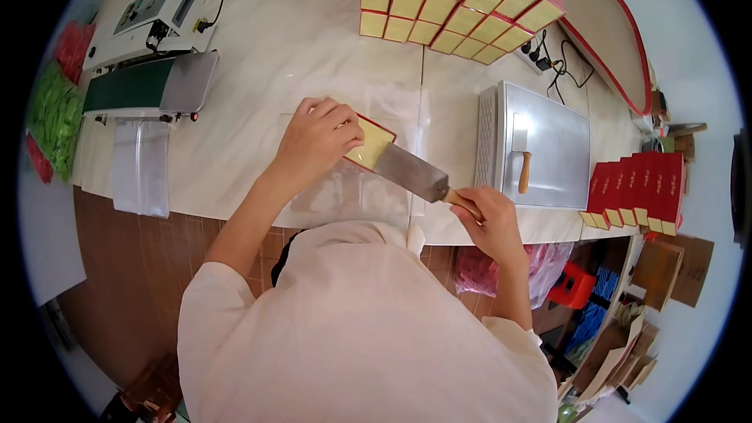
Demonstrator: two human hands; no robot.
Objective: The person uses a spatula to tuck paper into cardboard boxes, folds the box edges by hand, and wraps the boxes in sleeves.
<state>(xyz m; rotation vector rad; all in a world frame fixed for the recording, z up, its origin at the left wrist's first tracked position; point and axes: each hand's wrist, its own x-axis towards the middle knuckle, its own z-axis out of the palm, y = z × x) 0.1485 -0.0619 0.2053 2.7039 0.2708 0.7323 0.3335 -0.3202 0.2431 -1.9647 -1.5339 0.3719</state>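
Observation:
My left hand has its fingers curled over a small yellow box with red edges, gripping it on the table. Clear plastic film lies under and around this box. In my right hand is a scraper with a wide flat metal blade and a wooden handle, held by the handle. Its blade reaches left, and the tip meets or overlaps the near right end of the box. My left hand hides part of the box.
A metal hot-plate-like appliance stands to the right, with a second scraper on top. Stacked red-and-yellow boxes rise at the back. More red boxes stand far right. A sealing machine occupies the left side.

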